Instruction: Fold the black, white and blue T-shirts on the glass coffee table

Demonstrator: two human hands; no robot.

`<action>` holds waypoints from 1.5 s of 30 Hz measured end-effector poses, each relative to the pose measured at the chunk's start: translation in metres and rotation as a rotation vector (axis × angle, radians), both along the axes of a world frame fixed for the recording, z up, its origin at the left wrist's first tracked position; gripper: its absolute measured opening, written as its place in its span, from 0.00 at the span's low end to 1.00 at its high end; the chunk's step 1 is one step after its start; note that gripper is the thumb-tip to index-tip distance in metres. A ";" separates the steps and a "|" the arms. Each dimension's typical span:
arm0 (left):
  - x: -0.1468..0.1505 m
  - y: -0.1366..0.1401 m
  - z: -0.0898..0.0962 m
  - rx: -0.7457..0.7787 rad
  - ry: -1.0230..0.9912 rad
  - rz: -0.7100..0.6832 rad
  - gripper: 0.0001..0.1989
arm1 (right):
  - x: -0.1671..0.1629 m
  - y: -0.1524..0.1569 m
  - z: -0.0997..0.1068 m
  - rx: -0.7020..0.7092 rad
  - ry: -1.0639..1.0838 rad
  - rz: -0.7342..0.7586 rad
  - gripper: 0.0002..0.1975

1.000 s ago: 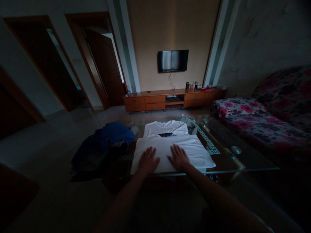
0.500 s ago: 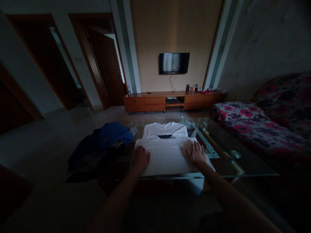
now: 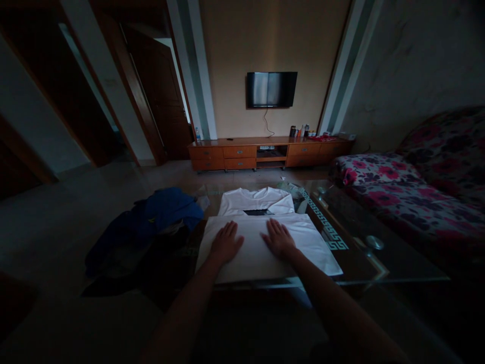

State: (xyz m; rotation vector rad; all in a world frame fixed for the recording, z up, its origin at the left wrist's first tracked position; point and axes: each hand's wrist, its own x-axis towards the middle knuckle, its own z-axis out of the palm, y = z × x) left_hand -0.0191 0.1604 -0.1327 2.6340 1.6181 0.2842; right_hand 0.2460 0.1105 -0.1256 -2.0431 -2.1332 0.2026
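A white T-shirt (image 3: 252, 258) lies on the glass table with its lower part folded up over itself. Its neckline and shoulders show beyond the fold, and a dark printed patch peeks out there. My left hand (image 3: 226, 241) rests flat on the left half of the folded cloth, fingers stretched forward. On the right half, close to the middle, my right hand (image 3: 279, 238) lies palm down with its fingers spread. Neither hand grips the cloth.
A heap of blue and dark clothes (image 3: 166, 210) sits at the table's left. The glass table (image 3: 397, 263) has a patterned border at right. A flowered sofa (image 3: 413, 194) stands beyond it. A wooden TV cabinet (image 3: 238, 156) lines the far wall under a television (image 3: 271, 90).
My right hand has slid left across the cloth toward the middle. My left hand has shifted slightly right and forward. The view has tilted a little downward.
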 end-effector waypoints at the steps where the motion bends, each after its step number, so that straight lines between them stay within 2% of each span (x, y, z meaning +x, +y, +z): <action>1: -0.013 0.004 -0.001 0.013 0.006 0.034 0.35 | 0.022 -0.002 -0.002 -0.005 -0.026 -0.060 0.42; 3: -0.037 0.012 -0.001 0.023 0.021 0.123 0.35 | 0.068 -0.008 -0.009 -0.013 -0.074 -0.172 0.42; 6: -0.065 0.018 -0.001 0.018 0.037 0.228 0.36 | 0.124 -0.022 -0.021 0.039 -0.108 -0.228 0.40; 8: -0.072 0.019 0.001 0.010 0.048 0.247 0.35 | 0.142 -0.029 -0.025 0.054 -0.103 -0.235 0.40; 10: -0.068 0.017 0.005 0.036 0.056 0.256 0.34 | 0.141 -0.027 -0.024 0.054 -0.104 -0.271 0.41; 12: -0.053 0.015 0.009 0.103 0.037 0.276 0.33 | 0.122 -0.018 -0.017 0.078 -0.116 -0.342 0.44; 14: -0.030 0.012 0.013 0.150 -0.006 0.260 0.32 | 0.086 -0.003 -0.010 0.124 -0.117 -0.370 0.44; 15: -0.017 0.011 0.014 0.146 -0.027 0.220 0.31 | 0.064 0.005 -0.006 0.142 -0.103 -0.335 0.43; 18: 0.022 0.007 0.012 0.083 -0.052 -0.003 0.30 | -0.007 0.023 -0.001 0.045 0.002 -0.043 0.41; 19: 0.031 0.006 0.010 0.078 -0.053 -0.062 0.29 | -0.027 0.026 -0.002 0.035 0.017 0.007 0.40; 21: 0.042 0.005 0.005 0.053 -0.052 -0.071 0.29 | -0.053 0.031 -0.003 0.015 0.043 0.076 0.39; 23: 0.041 0.008 0.002 0.015 -0.046 0.020 0.32 | -0.056 0.033 -0.006 -0.008 0.052 0.091 0.39; 25: 0.031 0.013 -0.001 -0.006 -0.034 0.112 0.35 | -0.037 0.034 -0.007 -0.031 0.043 0.039 0.40; 31: -0.023 0.037 -0.006 0.074 0.000 0.277 0.36 | 0.085 0.022 -0.018 0.033 -0.073 -0.242 0.42; 34: -0.044 0.046 -0.012 0.091 0.009 0.318 0.36 | 0.125 0.015 -0.025 0.042 -0.093 -0.331 0.43; 37: -0.053 0.051 -0.017 0.084 0.017 0.301 0.37 | 0.138 0.013 -0.031 0.051 -0.090 -0.338 0.44; 45: -0.047 0.039 -0.011 0.052 0.025 0.340 0.38 | 0.133 0.007 -0.039 0.150 -0.113 -0.283 0.42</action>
